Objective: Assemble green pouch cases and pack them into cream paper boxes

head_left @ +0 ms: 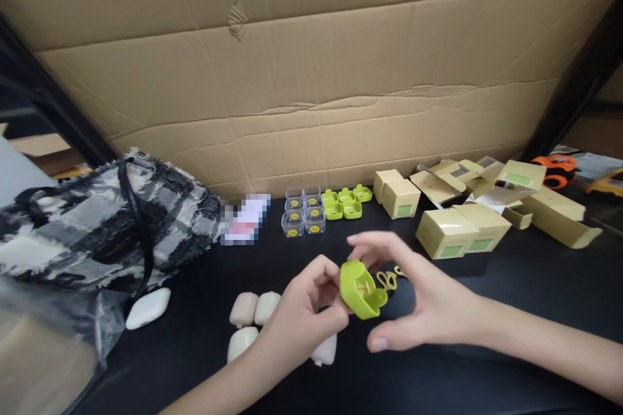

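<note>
A lime-green silicone case (359,289) is held above the black table between both hands. My left hand (304,311) pinches its left side with thumb and fingers. My right hand (418,301) curves around its right side, fingertips touching the top edge. A small yellow loop or ring piece (388,280) lies on the table just behind the case. Several beige, rounded cases (253,308) lie under and left of my left hand.
At the back stand clear small boxes (302,211), more green cases (346,202) and several tan cartons (455,230), some unfolded (506,185). A black-and-white woven bag (107,220) and a white earbud case (148,308) sit left. A cardboard wall (311,78) is behind.
</note>
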`<action>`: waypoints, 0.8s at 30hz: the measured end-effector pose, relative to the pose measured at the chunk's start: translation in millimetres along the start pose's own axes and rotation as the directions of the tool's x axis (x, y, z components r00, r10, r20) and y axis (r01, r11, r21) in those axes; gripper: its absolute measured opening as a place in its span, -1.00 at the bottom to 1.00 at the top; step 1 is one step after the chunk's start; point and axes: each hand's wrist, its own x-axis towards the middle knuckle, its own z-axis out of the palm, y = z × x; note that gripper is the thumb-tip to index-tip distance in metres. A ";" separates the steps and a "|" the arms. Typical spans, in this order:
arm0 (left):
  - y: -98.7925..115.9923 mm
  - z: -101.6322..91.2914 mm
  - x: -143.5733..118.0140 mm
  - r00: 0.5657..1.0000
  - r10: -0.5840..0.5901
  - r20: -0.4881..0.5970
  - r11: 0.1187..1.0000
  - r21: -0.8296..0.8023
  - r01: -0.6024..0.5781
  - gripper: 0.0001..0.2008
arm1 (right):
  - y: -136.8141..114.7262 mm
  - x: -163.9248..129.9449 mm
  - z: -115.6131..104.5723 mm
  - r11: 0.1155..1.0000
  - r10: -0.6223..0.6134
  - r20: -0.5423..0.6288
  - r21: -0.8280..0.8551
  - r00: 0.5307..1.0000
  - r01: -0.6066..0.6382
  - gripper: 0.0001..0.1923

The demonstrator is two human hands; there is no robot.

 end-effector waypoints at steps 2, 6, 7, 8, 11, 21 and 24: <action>-2.5 -0.8 -0.7 1.000 0.001 0.030 1.000 0.012 -0.002 -0.82 | -3.9 -1.7 2.5 0.999 0.024 0.071 -0.036 0.997 -0.022 -0.30; -3.8 -1.1 -2.3 0.998 0.019 0.059 0.998 0.052 -0.022 -0.83 | -9.8 -3.9 4.6 0.993 -0.034 -0.002 -0.111 0.999 0.033 -0.42; -2.8 -1.0 -2.8 0.998 0.020 0.052 0.997 0.074 -0.024 -0.84 | -10.5 -4.2 4.4 0.990 -0.058 -0.034 -0.133 0.998 0.053 -0.41; -1.2 -0.8 -3.3 0.999 0.023 0.045 0.994 0.105 -0.027 -0.86 | -11.1 -4.5 4.0 0.985 -0.080 -0.059 -0.158 0.995 0.070 -0.41; 5.3 -0.4 -5.3 0.997 0.064 0.048 0.953 0.293 -0.076 -0.88 | -12.0 -5.1 3.0 0.967 -0.121 -0.082 -0.236 0.989 0.099 -0.43; 9.7 -10.5 -8.6 0.941 0.213 0.265 0.706 0.623 -0.335 -0.84 | -15.4 -4.7 1.8 0.953 -0.158 -0.075 -0.272 0.985 0.132 -0.41; 9.7 -12.5 -6.9 0.928 0.240 0.285 0.689 0.623 -0.370 -0.81 | -18.5 -5.8 1.1 0.959 -0.145 -0.060 -0.255 0.988 0.125 -0.44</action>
